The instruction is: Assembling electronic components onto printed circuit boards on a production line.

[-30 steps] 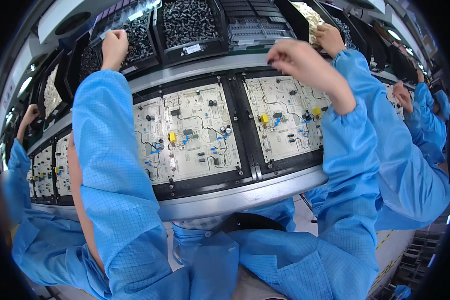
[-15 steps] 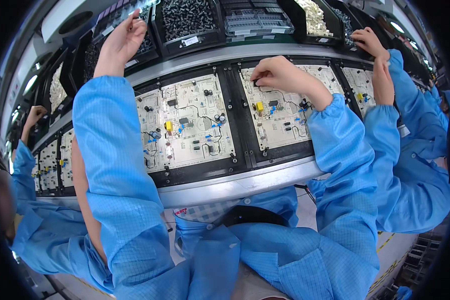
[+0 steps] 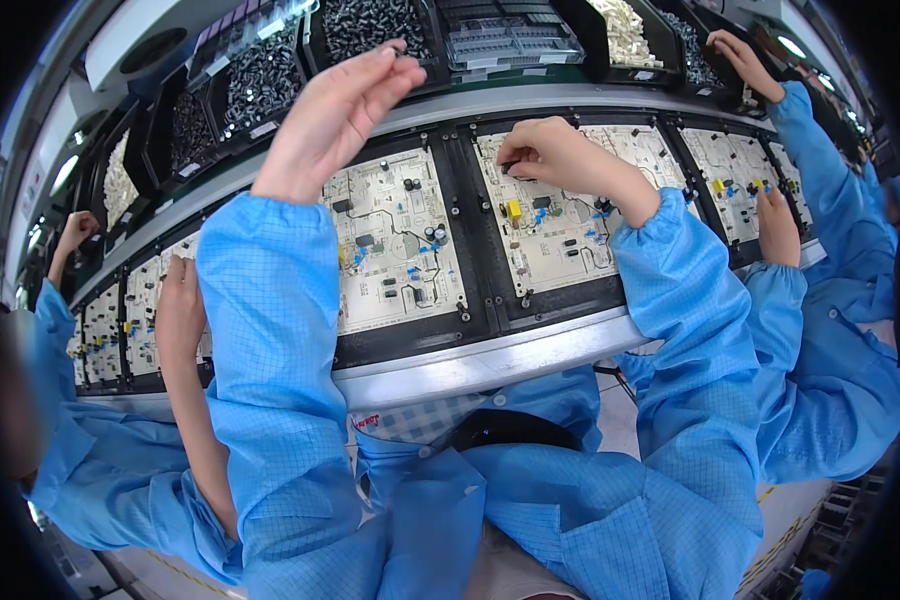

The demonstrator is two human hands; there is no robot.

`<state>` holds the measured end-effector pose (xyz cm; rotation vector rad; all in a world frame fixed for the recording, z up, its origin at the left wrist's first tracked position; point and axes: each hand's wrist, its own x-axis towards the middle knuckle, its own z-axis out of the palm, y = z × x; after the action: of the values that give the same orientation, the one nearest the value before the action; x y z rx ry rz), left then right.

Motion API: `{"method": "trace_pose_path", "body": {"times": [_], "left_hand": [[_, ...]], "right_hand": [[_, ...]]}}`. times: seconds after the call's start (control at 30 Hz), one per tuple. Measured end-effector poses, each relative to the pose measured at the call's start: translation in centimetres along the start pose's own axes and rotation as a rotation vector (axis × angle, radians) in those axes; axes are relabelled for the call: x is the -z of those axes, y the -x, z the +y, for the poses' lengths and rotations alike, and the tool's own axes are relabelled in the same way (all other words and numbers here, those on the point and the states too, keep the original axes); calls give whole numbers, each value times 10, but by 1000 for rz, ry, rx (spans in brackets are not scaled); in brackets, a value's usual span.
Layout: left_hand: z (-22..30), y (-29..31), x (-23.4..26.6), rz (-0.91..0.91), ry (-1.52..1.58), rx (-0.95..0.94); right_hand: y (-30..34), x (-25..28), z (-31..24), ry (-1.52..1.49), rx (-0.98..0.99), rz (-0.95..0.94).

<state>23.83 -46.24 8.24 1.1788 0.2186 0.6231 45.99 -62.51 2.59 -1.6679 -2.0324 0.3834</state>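
My left hand (image 3: pixel 342 120) is raised over the upper edge of a circuit board (image 3: pixel 375 305), in front of a bin of small black parts (image 3: pixel 355 28). Its fingertips are drawn together, and whatever is between them is too small to make out. At the upper left corner of the neighbouring circuit board (image 3: pixel 555 272), my right hand (image 3: pixel 575 160) pinches a small black component (image 3: pixel 510 168) close to the surface. Both boards are cream-coloured, with yellow, blue and black components, and sit in black frames. My left forearm hides part of the left board.
Behind the boards are another bin of dark parts (image 3: pixel 262 85), a clear-lidded compartment box (image 3: pixel 510 35) and a bin of white parts (image 3: pixel 625 35). A metal rail (image 3: pixel 490 362) runs along the front. Co-workers' hands (image 3: pixel 178 310) (image 3: pixel 776 228) are at boards on both sides.
My left hand has moved right and down, from the bins at the left to above the board. My right hand stays at the same board corner, shifting only slightly.
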Motion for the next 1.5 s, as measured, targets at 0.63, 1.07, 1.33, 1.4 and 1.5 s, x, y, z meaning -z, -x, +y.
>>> {"method": "trace_pose_path", "body": {"times": [0.63,1.07,1.33,1.4,1.5], "left_hand": [[-60,42,-80,-381,-346,281],[-79,53,-107,-312,-547,212],[-98,59,-127,-379,-778,176],[-104,60,-132,-421,-955,-80],[-117,58,-135,-436,-1232,-409]], "right_hand": [[17,37,10,147,-74,333],[29,42,23,278,-66,427],[34,41,29,300,-73,445],[34,40,31,374,2,482],[34,40,32,386,-6,465]]}}
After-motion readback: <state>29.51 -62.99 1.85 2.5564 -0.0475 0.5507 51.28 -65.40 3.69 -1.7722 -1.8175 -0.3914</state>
